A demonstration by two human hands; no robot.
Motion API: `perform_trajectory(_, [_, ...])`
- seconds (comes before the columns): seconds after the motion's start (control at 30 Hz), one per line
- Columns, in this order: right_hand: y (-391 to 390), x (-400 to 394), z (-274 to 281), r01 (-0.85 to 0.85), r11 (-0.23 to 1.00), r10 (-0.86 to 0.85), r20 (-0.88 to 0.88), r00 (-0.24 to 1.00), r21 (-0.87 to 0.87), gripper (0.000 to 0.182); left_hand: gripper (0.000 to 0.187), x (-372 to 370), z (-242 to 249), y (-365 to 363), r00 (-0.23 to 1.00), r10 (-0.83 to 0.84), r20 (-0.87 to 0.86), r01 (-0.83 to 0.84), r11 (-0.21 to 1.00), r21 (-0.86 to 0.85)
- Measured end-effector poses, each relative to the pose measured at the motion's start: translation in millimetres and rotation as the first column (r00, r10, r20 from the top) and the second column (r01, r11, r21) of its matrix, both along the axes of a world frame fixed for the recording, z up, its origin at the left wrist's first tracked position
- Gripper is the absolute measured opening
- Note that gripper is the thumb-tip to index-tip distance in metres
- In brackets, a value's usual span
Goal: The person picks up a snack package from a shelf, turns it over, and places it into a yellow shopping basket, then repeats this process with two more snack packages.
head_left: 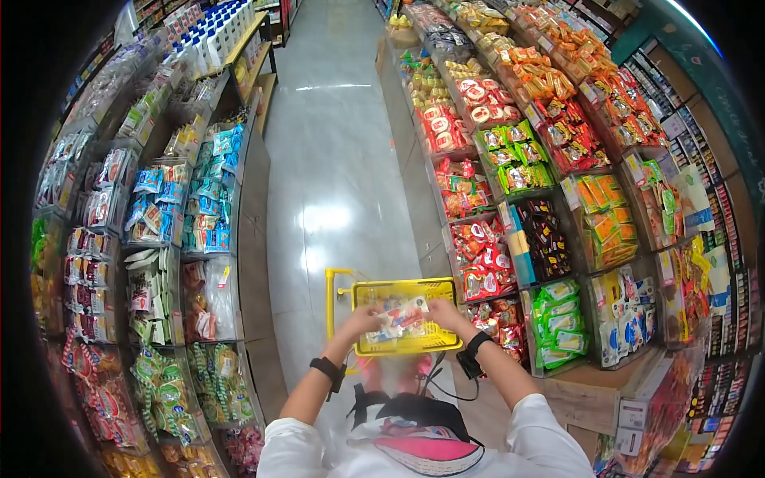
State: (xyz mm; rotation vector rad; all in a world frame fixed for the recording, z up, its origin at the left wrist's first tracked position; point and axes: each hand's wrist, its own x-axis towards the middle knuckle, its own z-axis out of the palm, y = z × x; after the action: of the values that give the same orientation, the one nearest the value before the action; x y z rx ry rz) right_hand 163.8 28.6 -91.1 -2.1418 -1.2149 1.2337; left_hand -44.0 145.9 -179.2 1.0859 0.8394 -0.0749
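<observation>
Both of my hands are stretched out in front of me over a yellow shopping basket [414, 345]. A small snack packet [406, 316], white with red and some blue, is held level between them. My left hand [367, 319] has its fingers closed on the packet's left end. At the opposite end my right hand [443, 313] grips it. The print on the packet is too blurred to read. Part of the basket's inside is hidden beneath the packet and hands. Each wrist wears a dark band.
Snack bins line both sides of a grey aisle floor [335, 159]. On the right are green packets [560, 325] and red packets [484, 259]; on the left, blue packets [211, 191]. White bottles [211, 40] stand farther off. A black cable [450, 394] hangs near my right forearm.
</observation>
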Motion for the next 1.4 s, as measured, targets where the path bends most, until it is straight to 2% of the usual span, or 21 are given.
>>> perform_trajectory(0.1, [-4.7, 12.5, -52.0, -0.234, 0.949, 0.288, 0.271, 0.918, -0.212, 0.020, 0.028, -9.6, -43.2, -26.6, 0.983, -0.179, -0.040, 0.182, 0.978, 0.100])
perform_trajectory(0.13, [-9.2, 13.3, -59.6, -0.261, 0.955, 0.291, 0.281, 0.914, -0.142, 0.019, 0.030, -10.9, -45.4, -34.3, 0.969, -0.243, -0.050, 0.247, 0.963, 0.106])
perform_trajectory(0.27, [-23.5, 3.1, -92.1, -0.237, 0.970, 0.221, 0.221, 0.950, 0.047, 0.021, 0.036, -20.3, -67.8, -65.5, 0.955, -0.271, -0.116, 0.272, 0.962, -0.011])
perform_trajectory(0.37, [-13.5, -7.8, -84.2, -0.151, 0.985, 0.138, 0.151, 0.979, 0.082, 0.035, 0.038, -34.5, -101.5, -80.2, 0.997, -0.082, -0.001, 0.081, 0.990, -0.118])
perform_trajectory(0.4, [-7.6, -6.5, -80.3, -0.108, 0.994, 0.104, 0.125, 0.987, 0.031, 0.038, 0.036, -33.8, -87.7, -79.0, 0.982, -0.122, -0.145, 0.109, 0.990, -0.093])
perform_trajectory(0.5, [-6.5, 5.3, -93.7, -0.076, 0.997, 0.071, 0.157, 0.985, 0.026, 0.038, 0.033, -43.3, -55.5, -70.7, 0.930, -0.315, -0.188, 0.322, 0.947, 0.009])
perform_trajectory(0.53, [-7.1, 16.0, -100.2, -0.073, 0.996, 0.061, 0.195, 0.979, 0.051, 0.037, 0.030, -56.9, -100.1, -74.1, 0.923, -0.368, -0.111, 0.378, 0.922, 0.087])
perform_trajectory(0.6, [-15.7, 29.0, -103.4, -0.070, 0.983, 0.023, 0.260, 0.965, 0.172, 0.035, 0.024, -77.5, -145.1, -81.1, 0.955, -0.286, -0.084, 0.278, 0.956, -0.090])
perform_trajectory(0.63, [-19.9, 35.2, -101.8, -0.068, 0.971, -0.002, 0.294, 0.956, 0.228, 0.034, 0.022, -80.5, -136.4, -77.6, 0.971, -0.154, -0.183, 0.088, 0.941, -0.326])
perform_trajectory(0.67, [-22.4, 43.8, -94.2, 0.185, 0.982, -0.186, 0.031, 0.982, 0.035, 0.031, 0.023, -80.5, -122.1, -73.4, 0.957, -0.191, -0.220, 0.117, 0.944, -0.310])
perform_trajectory(0.77, [-66.5, 65.5, -56.2, 0.249, 0.921, -0.324, 0.233, 0.917, 0.301, 0.028, 0.026, -73.9, -98.9, -63.5, 0.937, -0.236, -0.256, 0.151, 0.937, -0.314])
perform_trajectory(0.87, [-130.3, 90.0, -40.3, 0.416, 0.830, -0.472, 0.068, 0.879, 0.371, 0.026, 0.026, -58.6, -90.6, -52.5, 0.949, -0.244, -0.197, 0.169, 0.927, -0.334])
perform_trajectory(0.9, [-153.1, 85.8, -9.1, 0.464, 0.759, -0.534, 0.028, 0.845, 0.456, 0.025, 0.025, -50.1, -87.3, -49.8, 0.956, -0.243, -0.166, 0.176, 0.924, -0.341])
perform_trajectory(0.93, [-180.1, 90.8, -4.9, 0.485, 0.773, -0.588, 0.172, 0.790, 0.410, 0.025, 0.027, -39.1, -80.6, -47.2, 0.950, -0.277, -0.147, 0.220, 0.922, -0.318])
perform_trajectory(0.97, [-200.3, 86.6, 24.8, 0.644, 0.709, -0.687, 0.076, 0.723, 0.289, 0.025, 0.027, -24.4, -76.5, -43.5, 0.943, -0.312, -0.119, 0.263, 0.913, -0.311])
perform_trajectory(1.0, [-224.8, 88.3, 21.9, 0.642, 0.669, -0.724, 0.131, 0.677, 0.375, 0.023, 0.027, -9.8, -72.7, -40.3, 0.933, -0.347, -0.093, 0.305, 0.902, -0.305])
perform_trajectory(1.1, [-284.0, 91.2, 33.7, 0.796, 0.520, -0.849, 0.090, 0.520, 0.309, 0.021, 0.028, 42.7, -61.6, -35.4, 0.893, -0.447, -0.042, 0.417, 0.862, -0.289])
perform_trajectory(1.2, [-320.7, 89.3, 55.2, 0.757, 0.443, -0.895, 0.194, 0.401, 0.481, 0.019, 0.028, 101.0, -31.8, -39.3, 0.868, -0.496, 0.030, 0.485, 0.834, -0.264])
perform_trajectory(1.23, [-325.8, 90.4, 62.1, 0.775, 0.387, -0.921, 0.175, 0.348, 0.499, 0.019, 0.028, 122.5, -13.6, -42.0, 0.862, -0.504, 0.061, 0.502, 0.828, -0.251])
perform_trajectory(1.33, [-332.8, 98.0, 87.0, 0.798, 0.241, -0.969, 0.100, 0.224, 0.553, 0.019, 0.026, 190.4, 26.0, -46.8, 0.672, -0.709, 0.215, 0.667, 0.705, 0.241])
perform_trajectory(1.4, [-329.6, 109.1, 109.5, 0.790, 0.179, -0.980, 0.038, 0.194, 0.587, 0.018, 0.025, 233.5, 55.7, -55.1, 0.712, -0.653, 0.258, 0.620, 0.757, 0.204])
